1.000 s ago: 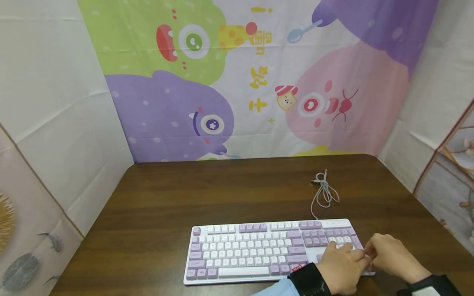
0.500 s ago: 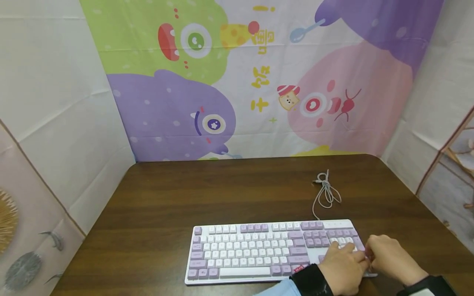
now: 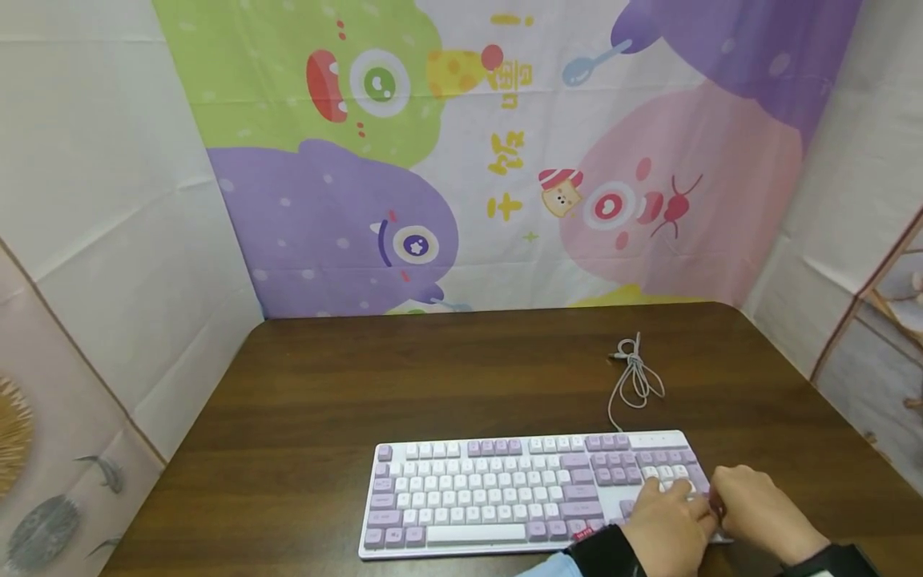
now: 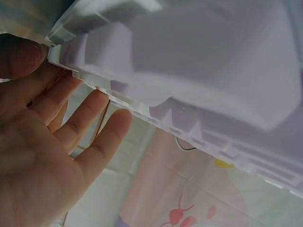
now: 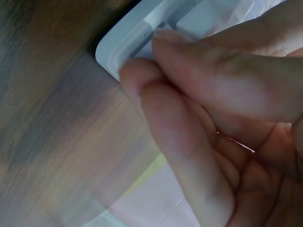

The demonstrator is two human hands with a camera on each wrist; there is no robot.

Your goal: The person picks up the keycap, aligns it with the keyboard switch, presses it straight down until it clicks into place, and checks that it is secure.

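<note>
A white and lavender keyboard (image 3: 476, 497) lies on the brown table. My left hand (image 3: 667, 521) rests over its number pad at the right end. In the left wrist view the fingers (image 4: 87, 113) of that hand are loosely extended along the keys, their tips at the key tops, the thumb at the near end. My right hand (image 3: 760, 509) is bent at the keyboard's near right corner, right beside the left fingertips. There, in the right wrist view, its curled thumb and finger pinch a lavender keycap (image 5: 146, 51), mostly hidden by the fingertips.
A tied grey cable (image 3: 633, 377) runs from the keyboard's back edge and lies behind it. A red-marked key (image 3: 582, 533) sits near the left wristband (image 3: 609, 553). A cartoon-printed cloth (image 3: 505, 264) hangs behind the table (image 3: 324, 385), with pale cloth walls on both sides.
Both hands stay at the keyboard's right end with only slight shifts. The right hand's knuckles have moved a little. The whole head view drifts slightly.
</note>
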